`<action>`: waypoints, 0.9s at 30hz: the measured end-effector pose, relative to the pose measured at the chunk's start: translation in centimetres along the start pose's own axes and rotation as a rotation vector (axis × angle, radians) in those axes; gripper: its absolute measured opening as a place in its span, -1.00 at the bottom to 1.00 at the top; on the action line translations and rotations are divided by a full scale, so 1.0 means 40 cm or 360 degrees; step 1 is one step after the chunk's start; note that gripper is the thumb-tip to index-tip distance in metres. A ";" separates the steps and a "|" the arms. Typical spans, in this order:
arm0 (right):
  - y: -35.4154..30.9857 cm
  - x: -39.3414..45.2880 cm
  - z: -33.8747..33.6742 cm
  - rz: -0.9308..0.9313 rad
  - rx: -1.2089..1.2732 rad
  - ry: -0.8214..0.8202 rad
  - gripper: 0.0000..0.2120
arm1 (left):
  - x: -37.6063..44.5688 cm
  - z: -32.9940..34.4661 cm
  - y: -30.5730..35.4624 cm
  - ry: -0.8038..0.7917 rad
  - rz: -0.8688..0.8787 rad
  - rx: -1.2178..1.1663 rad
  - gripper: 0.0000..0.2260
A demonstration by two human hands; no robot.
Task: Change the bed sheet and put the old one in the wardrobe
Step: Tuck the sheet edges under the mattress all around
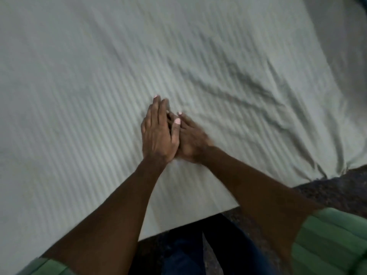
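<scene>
Left hand (157,133) hides the blurred right hand's (191,139) fingers (183,118).

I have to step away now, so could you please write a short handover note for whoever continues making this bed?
Left hand: fingers straight, flat on the sheet, partly overlapping the right hand.
Right hand: flat on the sheet with fingers extended, blurred; nothing in either grip.
Pale striped sheet: spread over the bed, fairly flat on the left, creased on the right, where it drapes off the corner toward the dark floor.
Done: a sheet is laid out.
Left: smooth the right-side creases and check the edges. The old sheet and wardrobe are out of view, so that step cannot be confirmed.
</scene>
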State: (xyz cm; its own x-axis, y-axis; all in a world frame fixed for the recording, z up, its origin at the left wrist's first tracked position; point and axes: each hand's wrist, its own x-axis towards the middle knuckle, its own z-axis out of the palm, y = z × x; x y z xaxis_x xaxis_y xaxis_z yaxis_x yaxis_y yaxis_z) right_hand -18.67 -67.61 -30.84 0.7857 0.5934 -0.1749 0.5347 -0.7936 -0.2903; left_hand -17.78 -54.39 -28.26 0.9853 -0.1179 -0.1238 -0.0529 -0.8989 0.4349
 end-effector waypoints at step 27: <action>0.369 0.459 -0.190 0.1202 0.0031 0.0702 -0.39 | 0.483 -0.097 -0.212 0.0097 0.0153 0.0033 -0.44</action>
State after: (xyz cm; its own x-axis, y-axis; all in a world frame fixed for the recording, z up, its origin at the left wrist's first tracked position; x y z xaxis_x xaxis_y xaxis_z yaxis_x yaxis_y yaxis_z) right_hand 6.00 -69.44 -31.18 0.9785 -0.1995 0.0522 -0.1795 -0.9486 -0.2606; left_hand 2.33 -47.40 -30.86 0.9835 -0.1785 -0.0279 -0.1502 -0.8934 0.4234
